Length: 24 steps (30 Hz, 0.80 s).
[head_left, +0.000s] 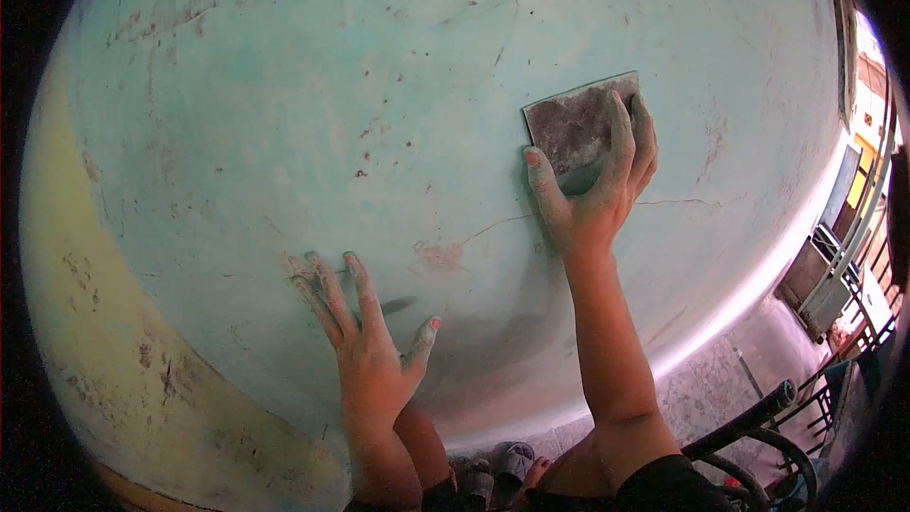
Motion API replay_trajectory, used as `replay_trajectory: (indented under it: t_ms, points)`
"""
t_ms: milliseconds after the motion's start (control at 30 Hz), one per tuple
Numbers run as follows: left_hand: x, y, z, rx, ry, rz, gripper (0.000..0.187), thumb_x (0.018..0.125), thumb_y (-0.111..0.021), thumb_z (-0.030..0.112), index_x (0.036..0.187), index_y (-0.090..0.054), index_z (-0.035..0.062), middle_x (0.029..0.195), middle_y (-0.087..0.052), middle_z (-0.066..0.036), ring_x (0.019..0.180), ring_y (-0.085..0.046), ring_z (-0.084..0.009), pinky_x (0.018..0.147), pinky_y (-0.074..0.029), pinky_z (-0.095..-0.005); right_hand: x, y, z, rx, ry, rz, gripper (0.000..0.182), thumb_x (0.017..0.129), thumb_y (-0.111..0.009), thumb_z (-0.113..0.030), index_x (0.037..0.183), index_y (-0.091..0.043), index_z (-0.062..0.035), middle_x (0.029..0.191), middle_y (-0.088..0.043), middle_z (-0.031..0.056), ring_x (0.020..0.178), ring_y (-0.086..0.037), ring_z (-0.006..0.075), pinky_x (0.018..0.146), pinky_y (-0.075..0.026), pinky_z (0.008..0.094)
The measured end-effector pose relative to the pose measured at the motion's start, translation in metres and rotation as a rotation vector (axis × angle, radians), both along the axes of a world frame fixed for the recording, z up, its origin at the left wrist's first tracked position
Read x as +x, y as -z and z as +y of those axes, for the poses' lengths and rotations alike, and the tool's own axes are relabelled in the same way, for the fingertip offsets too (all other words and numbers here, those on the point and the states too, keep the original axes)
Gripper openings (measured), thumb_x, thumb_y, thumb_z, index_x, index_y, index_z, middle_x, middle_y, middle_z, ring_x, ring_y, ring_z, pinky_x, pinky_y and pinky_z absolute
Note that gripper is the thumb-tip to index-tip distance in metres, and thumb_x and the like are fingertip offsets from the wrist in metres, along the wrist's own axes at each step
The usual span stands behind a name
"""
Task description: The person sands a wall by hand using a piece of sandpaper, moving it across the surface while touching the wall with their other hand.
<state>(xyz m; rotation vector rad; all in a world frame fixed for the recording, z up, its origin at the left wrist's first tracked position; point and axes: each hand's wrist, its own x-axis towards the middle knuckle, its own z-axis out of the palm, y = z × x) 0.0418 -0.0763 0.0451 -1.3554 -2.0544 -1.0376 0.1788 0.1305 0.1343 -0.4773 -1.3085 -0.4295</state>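
Note:
A dusty, dark grey-brown sheet of sandpaper [572, 128] lies flat against the pale green wall [294, 104]. My right hand [599, 194] grips it, thumb at its lower left corner and fingers stretched over its right side. Lower and to the left, my left hand [368, 337] is spread with fingers apart, the fingertips at the wall and nothing in the hand. Pale dust coats the fingers of both hands. Below the sandpaper a crack runs across the wall beside a reddish worn patch [441, 258].
Cracks and dark specks mark the upper wall. A yellowish wall section [114, 322] curves along the left. Sandals [512, 463] show on the floor at the bottom. Black curved metal tubing [749, 422] stands at lower right, with railings and a bright opening beyond.

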Motion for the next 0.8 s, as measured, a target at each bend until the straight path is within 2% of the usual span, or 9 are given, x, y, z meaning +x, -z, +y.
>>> replay_trajectory:
  t_ms: [400, 467, 600, 667, 700, 733, 800]
  points:
    - [0.002, -0.003, -0.002, -0.023, -0.001, -0.017, 0.104, 0.082, -0.071, 0.046, 0.155, -0.012, 0.0041, 0.156, -0.003, -0.033, 0.141, -0.002, -0.0598, 0.111, -0.016, -0.0674, -0.001, -0.001, -0.001, 0.015, -0.009, 0.013, 0.091, 0.066, -0.084, -0.045, 0.141, -0.045, -0.0128, 0.144, -0.039, 0.0249, 0.133, -0.035, 0.0425, 0.109, -0.026, 0.0556]
    - [0.001, -0.002, -0.002, -0.019, 0.003, -0.008, 0.104, 0.082, -0.071, 0.046, 0.155, -0.011, 0.0042, 0.156, -0.003, -0.033, 0.141, -0.002, -0.0601, 0.111, -0.016, -0.0676, -0.004, 0.000, -0.009, 0.035, 0.020, -0.065, 0.089, 0.067, -0.085, -0.041, 0.140, -0.046, -0.0090, 0.144, -0.040, 0.0213, 0.134, -0.035, 0.0368, 0.110, -0.030, 0.0502]
    - [-0.001, -0.001, -0.002, -0.016, 0.037, -0.034, 0.105, 0.081, -0.072, 0.047, 0.155, -0.010, 0.0043, 0.156, -0.003, -0.033, 0.141, 0.000, -0.0605, 0.110, -0.016, -0.0684, -0.009, -0.001, -0.026, 0.058, -0.014, -0.212, 0.091, 0.063, -0.087, -0.039, 0.140, -0.047, -0.0113, 0.142, -0.043, 0.0206, 0.133, -0.037, 0.0376, 0.109, -0.032, 0.0505]
    - [-0.002, -0.001, -0.003, -0.031, 0.022, -0.017, 0.105, 0.081, -0.072, 0.047, 0.155, -0.011, 0.0039, 0.156, -0.003, -0.034, 0.141, 0.000, -0.0603, 0.110, -0.016, -0.0685, 0.005, -0.007, -0.007, 0.043, -0.037, -0.173, 0.085, 0.064, -0.085, -0.047, 0.137, -0.051, -0.0181, 0.144, -0.041, 0.0210, 0.131, -0.039, 0.0389, 0.109, -0.027, 0.0569]
    - [-0.001, -0.002, -0.003, -0.039, 0.019, -0.014, 0.105, 0.081, -0.071, 0.048, 0.155, -0.011, 0.0036, 0.156, -0.003, -0.034, 0.141, 0.000, -0.0600, 0.110, -0.016, -0.0687, 0.011, -0.013, 0.004, 0.004, 0.024, -0.066, 0.087, 0.066, -0.086, -0.046, 0.138, -0.049, -0.0147, 0.143, -0.042, 0.0211, 0.131, -0.039, 0.0377, 0.110, -0.029, 0.0545]
    - [-0.001, -0.002, -0.003, -0.038, 0.027, -0.024, 0.105, 0.081, -0.071, 0.048, 0.155, -0.011, 0.0036, 0.156, -0.003, -0.034, 0.141, 0.000, -0.0600, 0.110, -0.016, -0.0687, 0.013, -0.015, 0.011, 0.005, 0.031, -0.075, 0.087, 0.066, -0.086, -0.046, 0.138, -0.049, -0.0147, 0.143, -0.042, 0.0211, 0.131, -0.039, 0.0377, 0.110, -0.029, 0.0545]
    - [-0.001, -0.003, -0.003, -0.007, 0.053, -0.060, 0.105, 0.081, -0.071, 0.049, 0.155, -0.012, 0.0033, 0.156, -0.004, -0.034, 0.141, -0.002, -0.0591, 0.110, -0.016, -0.0687, 0.019, -0.019, 0.016, -0.114, -0.015, 0.222, 0.089, 0.066, -0.086, -0.044, 0.139, -0.047, -0.0103, 0.142, -0.042, 0.0215, 0.131, -0.039, 0.0388, 0.110, -0.030, 0.0511]
